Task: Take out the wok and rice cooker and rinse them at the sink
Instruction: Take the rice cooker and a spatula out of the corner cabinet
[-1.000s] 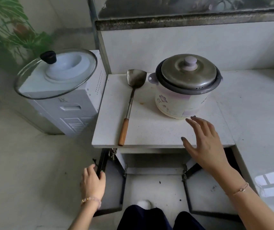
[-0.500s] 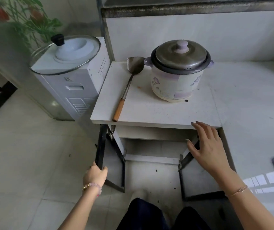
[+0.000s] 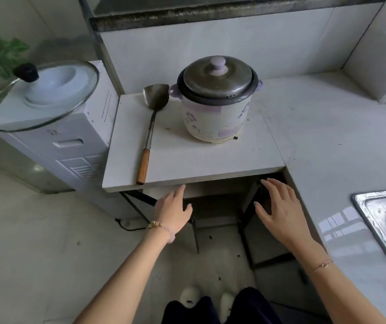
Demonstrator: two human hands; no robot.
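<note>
The rice cooker (image 3: 217, 101) is seen standing upright on the white desk (image 3: 187, 164), near its back edge, with its metal lid closed on top. Just to the left of it a metal spatula (image 3: 151, 127) with a wooden handle is laid flat, its blade close to the cooker and its handle end reaching the desk's front edge. Both hands are held in front of the dark cupboard opening (image 3: 220, 206) below the desk. The left hand (image 3: 174, 211) is held with fingers straight and close together, nothing gripped; whether the desk's underside is touched cannot be told. The right hand (image 3: 278, 206) is spread, fingers apart, empty. A steel sink (image 3: 379, 196) is set into the desk at the far right, well apart from the cooker. A glass lid (image 3: 47, 97) is rested on a white water dispenser (image 3: 70, 155) to the left.
</note>
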